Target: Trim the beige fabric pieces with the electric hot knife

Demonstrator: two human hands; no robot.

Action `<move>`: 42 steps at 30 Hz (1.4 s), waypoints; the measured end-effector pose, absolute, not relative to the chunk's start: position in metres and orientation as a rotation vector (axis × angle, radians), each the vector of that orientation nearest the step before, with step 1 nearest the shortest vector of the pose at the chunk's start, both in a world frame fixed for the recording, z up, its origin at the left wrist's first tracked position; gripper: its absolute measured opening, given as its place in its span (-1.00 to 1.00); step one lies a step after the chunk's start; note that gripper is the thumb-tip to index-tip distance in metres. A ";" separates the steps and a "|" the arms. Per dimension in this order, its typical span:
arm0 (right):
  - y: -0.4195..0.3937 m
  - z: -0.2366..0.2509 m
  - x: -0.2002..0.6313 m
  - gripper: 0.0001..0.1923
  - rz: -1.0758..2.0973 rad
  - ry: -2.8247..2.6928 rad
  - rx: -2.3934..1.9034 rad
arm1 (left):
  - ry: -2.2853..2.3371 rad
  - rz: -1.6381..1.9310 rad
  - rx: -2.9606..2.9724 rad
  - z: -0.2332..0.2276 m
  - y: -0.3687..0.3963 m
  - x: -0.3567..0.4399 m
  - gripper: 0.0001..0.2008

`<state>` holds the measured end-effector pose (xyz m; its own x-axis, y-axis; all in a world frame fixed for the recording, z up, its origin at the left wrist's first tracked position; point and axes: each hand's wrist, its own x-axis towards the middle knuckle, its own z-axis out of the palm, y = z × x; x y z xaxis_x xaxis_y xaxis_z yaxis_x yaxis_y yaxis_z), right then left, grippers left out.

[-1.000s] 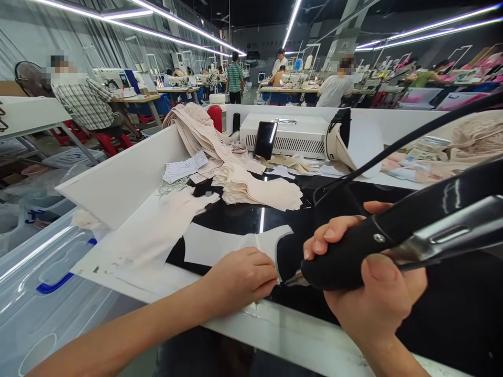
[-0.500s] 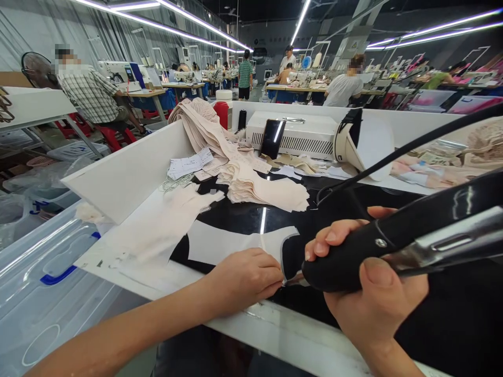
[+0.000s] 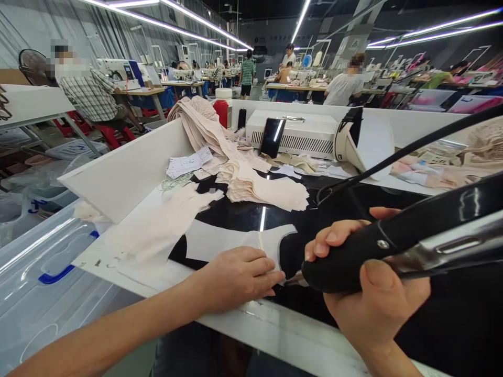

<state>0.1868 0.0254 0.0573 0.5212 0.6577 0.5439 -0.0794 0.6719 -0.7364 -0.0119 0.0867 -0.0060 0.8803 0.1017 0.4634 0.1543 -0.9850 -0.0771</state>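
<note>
Beside the flat pale fabric piece (image 3: pixel 220 243), left hand (image 3: pixel 236 275) presses open-palmed; right hand (image 3: pixel 373 293) fully clenches the black handheld cutter (image 3: pixel 393 246), whose tip could nick fingertips (image 3: pixel 277 275).

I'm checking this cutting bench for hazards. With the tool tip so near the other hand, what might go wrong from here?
1. The left hand presses the pale fabric piece with its fingertips right beside the metal tip of the black handheld tool gripped by the right hand; a slip may hurt those fingers.
2. The tool's black cord arcs over the glossy black worktop near the fabric stack and might snag or drag pieces.
</note>
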 end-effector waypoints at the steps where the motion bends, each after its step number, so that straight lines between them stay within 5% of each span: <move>1: 0.025 0.058 0.187 -0.42 0.492 -0.921 -0.717 | -0.202 -0.694 -2.937 -0.006 0.087 -0.012 -0.71; 42: 0.028 0.061 0.188 -0.49 0.490 -0.902 -0.687 | -0.117 -0.840 -2.879 -0.009 0.085 -0.007 -0.74</move>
<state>0.1884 0.0282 0.0607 0.5365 0.6471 0.5416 -0.1025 0.6871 -0.7193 -0.0072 0.0853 -0.0091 0.8411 0.0351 0.5397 0.1133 -0.9872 -0.1124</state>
